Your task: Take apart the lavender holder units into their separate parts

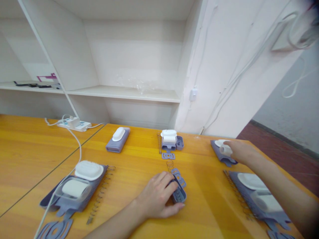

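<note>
My left hand (160, 196) rests on the table with its fingers curled over the edge of a small grey-purple plastic shell (183, 195), its thumb at the near side. Just behind that shell lie a flat cut-out grey-purple piece (178, 177) and a thin metal spring (169, 165). Over to the right, my right hand (236, 151) pinches a small white roll (226, 150) above a grey-purple case (219, 154). A white oval pad (220, 142) sits on the far part of this case, partly hidden by my fingers.
Similar case sets lie at front left (97, 189), back middle (169, 146) and front right (256, 196), with springs beside them. A case with a white pad (118, 134) lies at back left. A white cable (80, 149) runs from a power strip (74, 123); shelves (124, 93) stand behind.
</note>
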Action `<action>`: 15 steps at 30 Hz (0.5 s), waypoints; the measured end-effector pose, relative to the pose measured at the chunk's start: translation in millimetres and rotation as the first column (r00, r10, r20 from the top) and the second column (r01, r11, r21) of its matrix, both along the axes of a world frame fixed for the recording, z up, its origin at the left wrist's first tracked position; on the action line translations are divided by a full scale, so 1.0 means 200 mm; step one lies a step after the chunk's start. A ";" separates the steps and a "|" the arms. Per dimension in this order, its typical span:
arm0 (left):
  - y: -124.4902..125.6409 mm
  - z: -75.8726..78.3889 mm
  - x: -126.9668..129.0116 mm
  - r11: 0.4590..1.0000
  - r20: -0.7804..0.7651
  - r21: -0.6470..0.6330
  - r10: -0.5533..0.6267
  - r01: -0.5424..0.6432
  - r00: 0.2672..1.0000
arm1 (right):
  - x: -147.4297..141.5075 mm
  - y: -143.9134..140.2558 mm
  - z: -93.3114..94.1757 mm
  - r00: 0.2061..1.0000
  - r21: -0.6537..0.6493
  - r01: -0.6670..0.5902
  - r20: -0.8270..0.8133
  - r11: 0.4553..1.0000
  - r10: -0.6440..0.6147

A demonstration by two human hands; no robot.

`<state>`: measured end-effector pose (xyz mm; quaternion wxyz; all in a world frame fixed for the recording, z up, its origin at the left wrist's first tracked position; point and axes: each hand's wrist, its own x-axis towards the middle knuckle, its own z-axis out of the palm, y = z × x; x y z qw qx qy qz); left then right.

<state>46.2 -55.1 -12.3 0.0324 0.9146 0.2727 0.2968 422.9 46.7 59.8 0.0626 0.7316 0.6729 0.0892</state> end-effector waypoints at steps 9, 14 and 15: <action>-0.01 0.01 0.00 0.998 -0.027 0.058 0.002 0.000 1.000 | 0.00 0.00 0.00 0.994 -0.048 0.065 0.095 0.997 -0.060; -0.04 0.03 -0.01 0.971 -0.012 0.240 -0.003 0.006 1.000 | -0.02 -0.02 -0.01 0.993 -0.063 0.086 0.085 0.994 -0.081; -0.06 0.03 -0.01 0.959 -0.006 0.282 -0.005 0.006 1.000 | -0.02 -0.02 -0.02 0.993 -0.066 0.089 0.082 0.994 -0.084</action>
